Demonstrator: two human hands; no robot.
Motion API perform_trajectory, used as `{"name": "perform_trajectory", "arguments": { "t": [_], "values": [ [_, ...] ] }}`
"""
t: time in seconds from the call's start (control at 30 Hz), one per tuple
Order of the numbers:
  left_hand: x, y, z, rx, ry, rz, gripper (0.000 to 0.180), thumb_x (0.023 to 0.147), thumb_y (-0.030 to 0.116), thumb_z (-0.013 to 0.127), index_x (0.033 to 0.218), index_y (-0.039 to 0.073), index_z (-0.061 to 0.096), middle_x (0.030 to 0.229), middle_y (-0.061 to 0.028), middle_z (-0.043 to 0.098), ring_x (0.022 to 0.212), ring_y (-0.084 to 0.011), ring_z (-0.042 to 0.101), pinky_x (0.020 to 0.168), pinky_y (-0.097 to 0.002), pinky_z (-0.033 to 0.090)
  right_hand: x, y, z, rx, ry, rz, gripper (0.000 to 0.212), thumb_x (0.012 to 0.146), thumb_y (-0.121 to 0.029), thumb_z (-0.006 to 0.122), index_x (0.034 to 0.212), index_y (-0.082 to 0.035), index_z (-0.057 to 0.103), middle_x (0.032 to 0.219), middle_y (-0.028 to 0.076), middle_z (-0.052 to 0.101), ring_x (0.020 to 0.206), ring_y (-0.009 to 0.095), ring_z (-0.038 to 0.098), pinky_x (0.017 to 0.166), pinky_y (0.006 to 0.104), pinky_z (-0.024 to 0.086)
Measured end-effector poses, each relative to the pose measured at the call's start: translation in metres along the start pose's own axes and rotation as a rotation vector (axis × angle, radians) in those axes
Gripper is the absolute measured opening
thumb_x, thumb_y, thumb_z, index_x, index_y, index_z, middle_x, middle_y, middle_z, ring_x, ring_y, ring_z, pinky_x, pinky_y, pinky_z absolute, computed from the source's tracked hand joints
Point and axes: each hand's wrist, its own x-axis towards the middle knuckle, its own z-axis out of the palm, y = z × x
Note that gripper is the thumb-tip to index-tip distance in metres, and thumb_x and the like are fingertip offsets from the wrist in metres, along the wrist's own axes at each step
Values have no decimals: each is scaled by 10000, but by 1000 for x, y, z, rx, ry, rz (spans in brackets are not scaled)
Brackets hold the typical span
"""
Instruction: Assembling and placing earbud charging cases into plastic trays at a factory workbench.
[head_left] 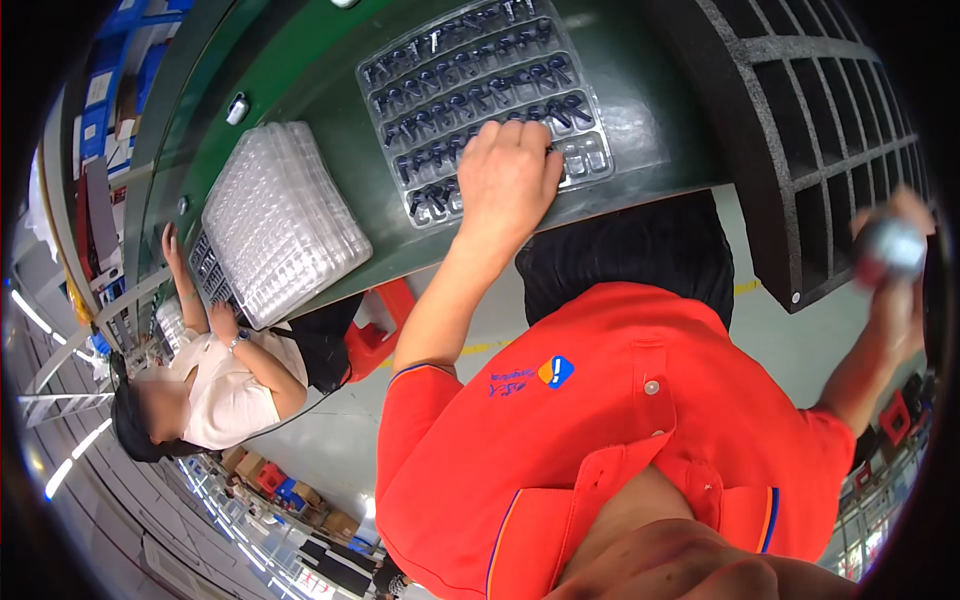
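On the green bench, a clear plastic tray (590,163) holds rows of small dark stemmed parts (465,105) shaped like earbuds. My left hand (508,180) lies over the tray's near edge, fingers curled down together among the front rows. What the fingertips grip, if anything, is hidden beneath them. Beside the left hand, a few pockets at the tray's near right corner hold no parts. Far to the right, my right hand (900,250) is raised and smeared by motion, closed around a shiny silvery and reddish object (888,250) too blurred to name.
A stack of clear moulded trays (285,215) stands left on the bench (650,130). A black rack with deep compartments (755,180) rises at the right, near my right hand. A co-worker (235,390) in a light top works at the left. A red stool (380,325) is below the bench.
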Motion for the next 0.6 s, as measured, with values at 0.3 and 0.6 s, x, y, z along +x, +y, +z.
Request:
{"name": "perform_trajectory", "arguments": {
  "t": [0.3, 0.6],
  "values": [
    [-1, -3, -2, 6, 27, 10, 140, 798, 154, 738, 810, 56, 639, 840, -96, 617, 829, -298, 589, 730, -400, 492, -48, 77, 124, 914, -744, -15, 438, 942, -157, 659, 1326, 8, 526, 1119, 90, 660, 923, 108, 629, 756, 234, 513],
    [-28, 42, -31, -1381, -127, -145, 554, 853, 60, 774, 1316, -27, 483, 1225, -152, 616, 1041, -192, 658, 856, -298, 550, -35, 61, 148, 787, -735, -479, 321, 986, -192, 606, 1268, -42, 640, 1002, 28, 663, 801, 60, 595, 668, 197, 482]
  ]
}}
